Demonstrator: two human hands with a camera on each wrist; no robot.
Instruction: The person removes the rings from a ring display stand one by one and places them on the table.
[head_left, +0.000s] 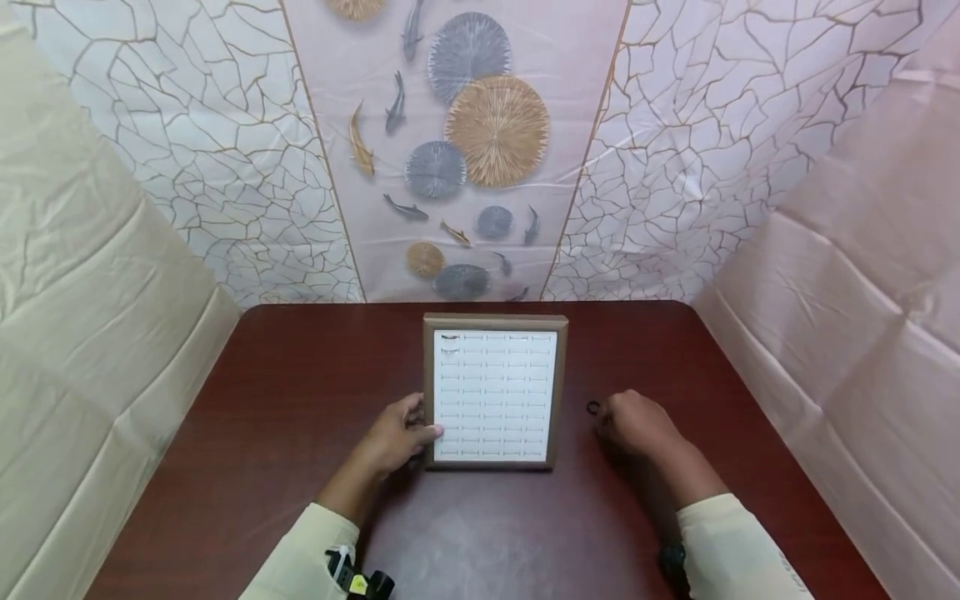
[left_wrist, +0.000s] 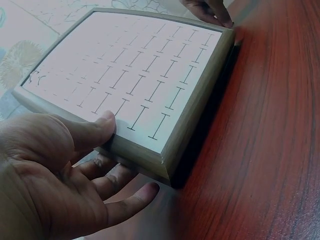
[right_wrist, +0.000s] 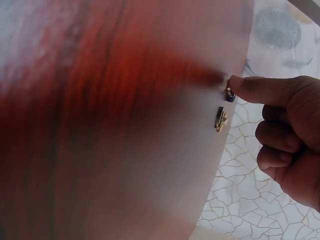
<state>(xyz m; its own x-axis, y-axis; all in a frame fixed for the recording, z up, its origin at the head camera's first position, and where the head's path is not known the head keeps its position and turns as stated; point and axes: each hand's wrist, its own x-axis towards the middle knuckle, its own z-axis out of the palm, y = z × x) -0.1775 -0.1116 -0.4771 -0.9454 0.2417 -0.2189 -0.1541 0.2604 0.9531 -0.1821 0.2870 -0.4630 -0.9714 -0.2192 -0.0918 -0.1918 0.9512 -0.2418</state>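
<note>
A wooden-framed ring display board (head_left: pixel 495 400) with rows of slits in its white face stands at the middle of the table. My left hand (head_left: pixel 397 436) grips its left edge, thumb (left_wrist: pixel 102 131) on the white face and fingers behind. In the top-left slits sit one ring (head_left: pixel 450 337) and, just below, what looks like another (head_left: pixel 450 351). To the right of the board, my right hand (head_left: pixel 636 423) pinches a small dark-and-gold ring (right_wrist: pixel 230 94) at the thumb tip, its other fingers curled. Beside it on the table lies an ornate gold ring (right_wrist: pixel 221 120).
The dark red-brown table (head_left: pixel 300 400) has wood grain. A patterned curtain (head_left: pixel 465 150) hangs behind its far edge, with cream cloth walls (head_left: pixel 840 333) along both sides. Wrist-worn gear (head_left: pixel 358 577) sits on the left sleeve.
</note>
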